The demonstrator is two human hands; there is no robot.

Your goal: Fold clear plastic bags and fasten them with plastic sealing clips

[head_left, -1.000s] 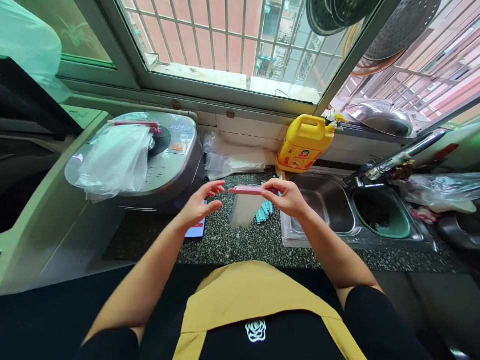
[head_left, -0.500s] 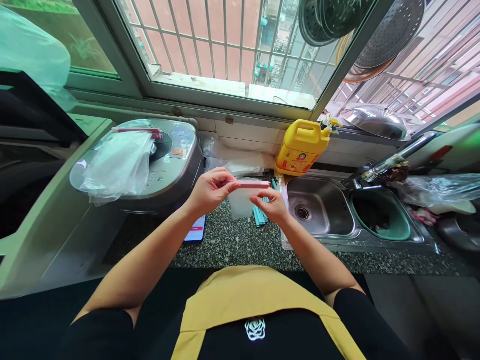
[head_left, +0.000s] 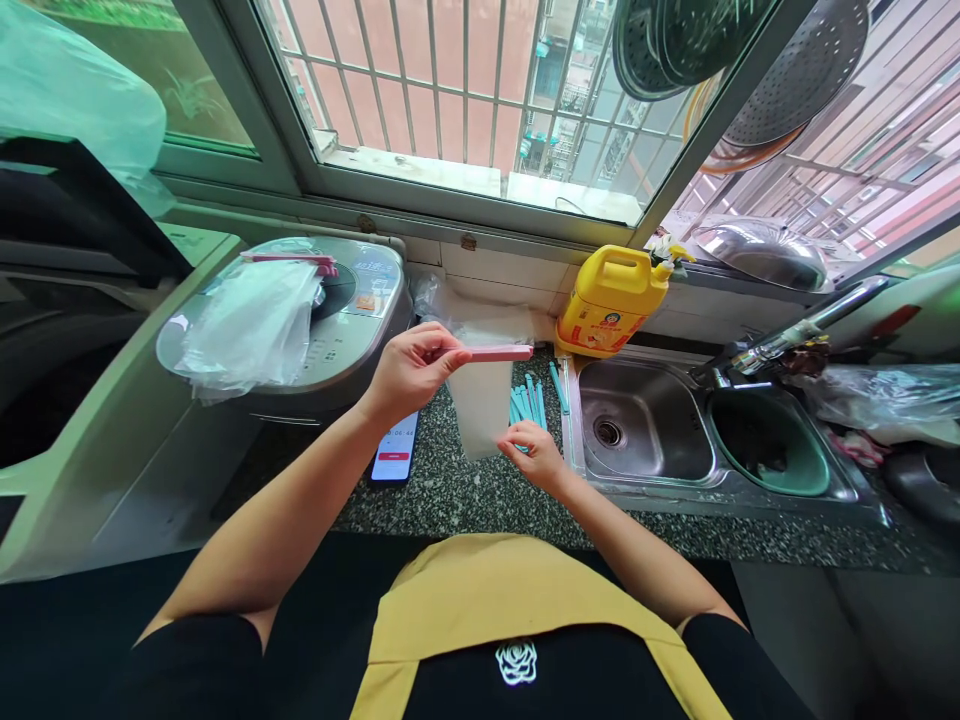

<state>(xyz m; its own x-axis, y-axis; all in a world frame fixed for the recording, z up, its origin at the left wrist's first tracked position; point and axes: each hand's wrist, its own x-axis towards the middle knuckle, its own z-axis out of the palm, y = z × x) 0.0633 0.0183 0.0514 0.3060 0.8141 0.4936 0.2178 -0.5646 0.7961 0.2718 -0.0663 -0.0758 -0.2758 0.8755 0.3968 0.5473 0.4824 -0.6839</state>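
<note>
My left hand point(head_left: 421, 368) pinches the left end of a pink bag sealing clip point(head_left: 499, 353), held level over the counter. From the clip hangs a translucent plastic bag point(head_left: 480, 405). My right hand point(head_left: 534, 452) is closed at the bag's lower right corner, thumb and fingers pinched together on it. Behind that hand, several turquoise sealing clips point(head_left: 529, 398) lie on the speckled counter point(head_left: 442, 500). One more turquoise clip point(head_left: 559, 388) rests beside the sink edge. A phone point(head_left: 394, 450) with a lit screen lies below my left hand.
On the left, plastic bags point(head_left: 251, 325) with a pink clip lie on a rice cooker point(head_left: 360, 290). More clear bags point(head_left: 487, 322) are by the wall. A yellow jug point(head_left: 611, 305) stands behind the steel sink point(head_left: 649, 415), which holds a green basin point(head_left: 772, 450) at right.
My right hand has moved from the clip's right end down to the bag's lower corner. The bag now hangs stretched out, and more turquoise clips show.
</note>
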